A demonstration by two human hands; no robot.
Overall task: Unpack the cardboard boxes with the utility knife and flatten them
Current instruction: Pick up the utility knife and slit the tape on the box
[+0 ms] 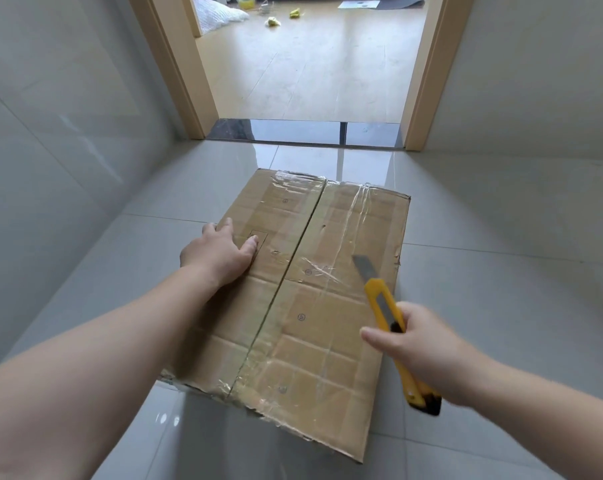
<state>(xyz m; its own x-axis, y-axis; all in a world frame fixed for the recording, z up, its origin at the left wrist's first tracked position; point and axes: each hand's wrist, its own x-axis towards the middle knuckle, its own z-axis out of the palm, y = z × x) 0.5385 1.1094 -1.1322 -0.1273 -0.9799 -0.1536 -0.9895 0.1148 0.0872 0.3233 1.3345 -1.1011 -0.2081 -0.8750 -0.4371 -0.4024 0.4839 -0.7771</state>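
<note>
Head view looks down on a brown cardboard box (303,278) lying closed on the grey tiled floor (500,306), its two top flaps meeting along a dark centre seam that runs from the near edge to the far edge. Clear packing tape (358,216) crosses the right flap in crinkled strips and wraps the box's far and near edges. On the left flap, near the box's left edge, the left hand (220,252) lies palm down, its fingers (249,244) straight and loosely spread, flat against the cardboard. Over the box's right side, the right hand (419,344) holds a yellow utility knife (388,317); its fingers are curled round the handle with the thumb stretched out toward the seam. The steel blade is extended and points away from the person, raised above the right flap; whether its tip touches the tape cannot be told. Beyond the box's far edge, a dark threshold strip (303,131) lies across a doorway with tan wooden frames (175,64), opening onto a pale wood floor with small yellow items (294,12) and a white sack (217,13) far off. Grey tiled walls stand on either side of the box.
</note>
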